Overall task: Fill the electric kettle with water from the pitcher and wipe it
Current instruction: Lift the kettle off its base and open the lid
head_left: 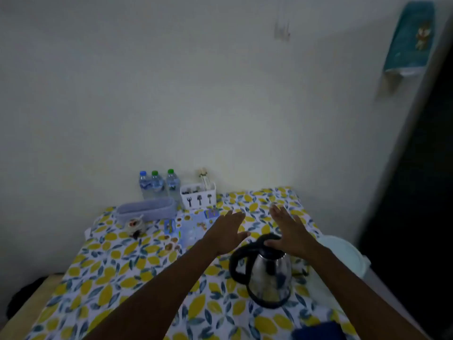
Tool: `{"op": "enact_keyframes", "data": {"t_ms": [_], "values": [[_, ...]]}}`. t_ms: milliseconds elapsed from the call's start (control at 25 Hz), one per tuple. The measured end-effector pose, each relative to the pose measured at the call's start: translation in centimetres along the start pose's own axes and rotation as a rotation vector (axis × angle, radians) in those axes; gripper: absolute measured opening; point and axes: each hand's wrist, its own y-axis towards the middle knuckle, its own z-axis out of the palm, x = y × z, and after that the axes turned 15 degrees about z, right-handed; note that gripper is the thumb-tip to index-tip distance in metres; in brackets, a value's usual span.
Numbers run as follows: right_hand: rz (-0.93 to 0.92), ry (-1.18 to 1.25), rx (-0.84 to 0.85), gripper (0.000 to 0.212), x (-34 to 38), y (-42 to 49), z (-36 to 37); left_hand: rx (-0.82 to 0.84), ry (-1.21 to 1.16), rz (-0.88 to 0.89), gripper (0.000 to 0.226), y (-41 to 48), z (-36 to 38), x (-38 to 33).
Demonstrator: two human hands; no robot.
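A steel electric kettle (268,278) with a black handle and black lid stands on the lemon-print tablecloth (127,273), right of centre. My right hand (290,230) hovers flat over the kettle's lid, fingers spread, its thumb near the lid's edge. My left hand (226,233) is stretched out open just left of the kettle, above the cloth, holding nothing. A dark blue cloth (318,332) lies at the table's front right corner. No pitcher is in view.
Three water bottles (158,184) stand against the wall at the back. Beside them are a white cutlery holder (198,198), a grey basket (147,209), a small jar (134,225) and a printed sheet (193,229). A white bin (343,251) stands right of the table.
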Motion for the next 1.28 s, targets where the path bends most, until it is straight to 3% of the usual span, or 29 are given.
{"op": "enact_keyframes", "data": {"t_ms": [240, 360, 520, 640, 960, 1120, 1280], "values": [[0.082, 0.102, 0.066, 0.110, -1.7, -1.3, 7.2, -0.022, -0.314, -0.131, 0.065, -0.6, 8.1, -0.1], [0.119, 0.146, -0.065, 0.103, -1.6, -1.9, 9.0, -0.109, -0.366, -0.135, 0.060, -0.4, 10.4, 0.3], [0.163, 0.291, -0.114, 0.102, -1.4, -1.9, 10.0, -0.224, -0.445, -0.194, 0.023, 0.5, 11.6, 1.5], [0.167, 0.400, -0.096, 0.101, -1.5, -2.0, 10.5, -0.245, -0.471, -0.229, 0.012, 0.9, 12.0, 2.0], [0.070, 0.516, -0.158, 0.105, -1.0, -6.0, 10.0, -0.388, -0.564, -0.142, 0.014, -3.5, 10.6, -0.2], [-0.008, 0.455, -0.098, 0.102, 1.8, -9.0, 11.4, -0.361, -0.600, -0.240, 0.015, -10.0, 9.9, 0.2], [0.003, 0.410, 0.038, 0.113, 4.1, -10.8, 14.8, -0.341, -0.631, -0.341, 0.021, -16.1, 10.8, 0.5]]}}
